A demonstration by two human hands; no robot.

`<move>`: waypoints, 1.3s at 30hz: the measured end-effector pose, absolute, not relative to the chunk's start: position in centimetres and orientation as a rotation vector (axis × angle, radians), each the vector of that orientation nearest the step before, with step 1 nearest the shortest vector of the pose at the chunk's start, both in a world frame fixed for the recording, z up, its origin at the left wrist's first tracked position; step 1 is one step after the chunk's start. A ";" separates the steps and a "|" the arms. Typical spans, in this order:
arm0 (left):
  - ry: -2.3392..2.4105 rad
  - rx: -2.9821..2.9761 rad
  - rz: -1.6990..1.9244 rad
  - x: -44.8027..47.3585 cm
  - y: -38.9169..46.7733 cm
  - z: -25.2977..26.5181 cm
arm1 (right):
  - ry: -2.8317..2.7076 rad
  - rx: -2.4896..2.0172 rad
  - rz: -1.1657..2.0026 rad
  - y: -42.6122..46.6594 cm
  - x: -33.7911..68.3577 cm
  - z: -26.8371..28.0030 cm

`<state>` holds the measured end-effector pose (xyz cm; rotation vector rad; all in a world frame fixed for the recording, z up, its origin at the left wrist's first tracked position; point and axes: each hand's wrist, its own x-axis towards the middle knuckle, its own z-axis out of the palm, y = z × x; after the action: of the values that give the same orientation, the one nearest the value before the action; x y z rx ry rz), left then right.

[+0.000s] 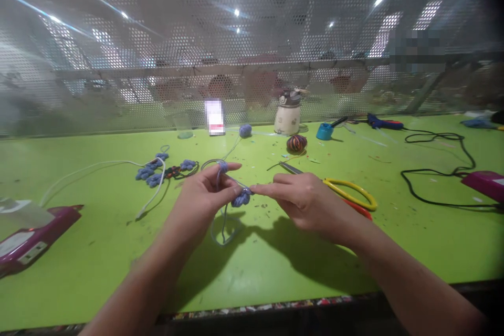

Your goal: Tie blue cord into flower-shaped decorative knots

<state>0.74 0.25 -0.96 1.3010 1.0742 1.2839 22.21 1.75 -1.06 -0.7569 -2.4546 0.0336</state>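
Observation:
My left hand (199, 194) pinches a small blue-purple crocheted piece (241, 198) between thumb and fingers, above the green table. Blue-purple yarn (222, 167) is wound round its raised index finger, and a loose loop hangs below the hand. From there a strand runs back to a small yarn ball (245, 130). My right hand (305, 202) is closed with its index finger stretched forward, the tip at the right edge of the crocheted piece. Whatever its curled fingers hold is hidden. Scissors (352, 192) with yellow and red handles lie partly behind the right hand.
Blue crocheted flowers (151, 172) lie left beside a white cable (118, 161) and a purple power strip (43, 236). Behind stand a lit phone (214, 117), a bottle (287, 117), a dark multicolour yarn ball (296, 144) and a blue pot (325, 131). A glue gun (386, 123) sits right.

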 end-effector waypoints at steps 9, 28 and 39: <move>1.182 1.512 1.271 1.3 0.3 -1.5 | -2.485 -0.883 -0.106 1.6 22.0 -1.5; 1.359 1.894 1.612 2.7 -0.4 -2.3 | -1.294 -0.898 1.429 1.0 18.0 -2.8; 0.993 1.160 1.407 0.9 0.1 -0.1 | -2.124 -0.633 0.021 2.0 20.1 -3.6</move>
<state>0.85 0.10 -0.15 1.1604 0.9932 1.4069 20.09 2.04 -3.58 -0.6326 -2.1239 0.0214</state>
